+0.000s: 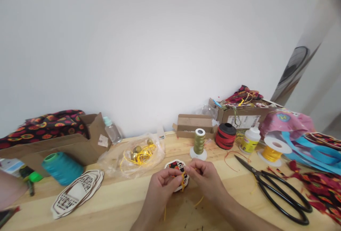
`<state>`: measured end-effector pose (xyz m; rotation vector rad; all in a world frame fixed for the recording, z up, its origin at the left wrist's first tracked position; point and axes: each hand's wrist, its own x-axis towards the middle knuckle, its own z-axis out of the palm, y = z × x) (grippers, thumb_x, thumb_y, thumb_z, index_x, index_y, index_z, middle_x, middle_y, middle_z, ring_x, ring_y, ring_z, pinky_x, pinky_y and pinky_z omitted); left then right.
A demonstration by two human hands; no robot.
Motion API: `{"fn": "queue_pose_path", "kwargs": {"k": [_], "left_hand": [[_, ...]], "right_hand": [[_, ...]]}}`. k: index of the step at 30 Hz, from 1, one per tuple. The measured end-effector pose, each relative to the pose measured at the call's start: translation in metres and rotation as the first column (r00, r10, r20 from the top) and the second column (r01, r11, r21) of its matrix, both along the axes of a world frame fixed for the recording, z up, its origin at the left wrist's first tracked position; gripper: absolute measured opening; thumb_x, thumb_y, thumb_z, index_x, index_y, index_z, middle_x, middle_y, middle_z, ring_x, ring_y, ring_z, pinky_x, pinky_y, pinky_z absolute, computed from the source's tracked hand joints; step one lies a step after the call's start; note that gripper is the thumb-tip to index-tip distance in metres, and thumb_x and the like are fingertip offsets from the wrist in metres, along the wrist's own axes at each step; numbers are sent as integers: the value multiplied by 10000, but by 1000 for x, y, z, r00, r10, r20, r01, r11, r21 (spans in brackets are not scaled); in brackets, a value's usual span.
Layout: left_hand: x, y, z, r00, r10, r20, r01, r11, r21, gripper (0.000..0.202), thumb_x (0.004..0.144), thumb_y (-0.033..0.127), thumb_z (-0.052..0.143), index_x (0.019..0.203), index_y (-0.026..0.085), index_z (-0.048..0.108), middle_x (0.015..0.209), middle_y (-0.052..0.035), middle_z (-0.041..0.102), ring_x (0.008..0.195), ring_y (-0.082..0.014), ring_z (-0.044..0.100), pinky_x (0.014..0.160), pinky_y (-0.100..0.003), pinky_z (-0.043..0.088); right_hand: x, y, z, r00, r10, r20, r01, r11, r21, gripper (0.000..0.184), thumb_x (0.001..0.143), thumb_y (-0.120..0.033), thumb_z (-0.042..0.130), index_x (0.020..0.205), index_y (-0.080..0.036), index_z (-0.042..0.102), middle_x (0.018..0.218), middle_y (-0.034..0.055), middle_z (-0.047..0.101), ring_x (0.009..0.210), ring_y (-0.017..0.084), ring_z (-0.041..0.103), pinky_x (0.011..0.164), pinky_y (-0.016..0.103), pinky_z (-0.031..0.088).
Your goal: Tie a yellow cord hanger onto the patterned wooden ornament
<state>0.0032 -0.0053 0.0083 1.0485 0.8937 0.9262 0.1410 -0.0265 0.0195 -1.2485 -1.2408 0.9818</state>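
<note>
Both hands meet low in the middle of the head view, over a small wooden cut-out ornament [174,164] with red and black patterned fabric set in it. My left hand [163,184] pinches a yellow cord [183,182] at the ornament's lower right. My right hand [204,177], close beside it, pinches the same cord between thumb and fingers. Loose ends of the cord hang below both hands. Fingers cover part of the ornament, so the cord's exact path there is hidden.
Black scissors [271,184] lie at right, near a yellow cord spool [274,151] and a glue bottle [250,140]. An olive thread spool [199,144] stands just behind my hands. At left are wooden cut-outs [69,199], a teal thread cone [62,168] and a plastic bag [110,161].
</note>
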Motion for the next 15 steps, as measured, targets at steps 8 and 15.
{"fn": "queue_pose_path", "kwargs": {"k": [8, 15], "left_hand": [[2, -4, 7, 998, 56, 4, -56, 997, -48, 175, 527, 251, 721, 610, 111, 655, 488, -16, 647, 424, -58, 500, 442, -135, 364], [0, -1, 2, 996, 84, -17, -85, 993, -79, 196, 517, 258, 722, 608, 96, 658, 500, -37, 658, 445, -84, 533, 446, -151, 367]], "right_hand": [[0, 2, -4, 996, 17, -83, -21, 999, -46, 339, 656, -444, 525, 513, -140, 478, 457, -66, 302, 448, 62, 232, 414, 192, 204], [0, 2, -3, 999, 28, -36, -29, 999, -33, 327, 663, -414, 519, 483, -154, 436, 453, -70, 272, 440, 60, 222, 404, 190, 196]]}}
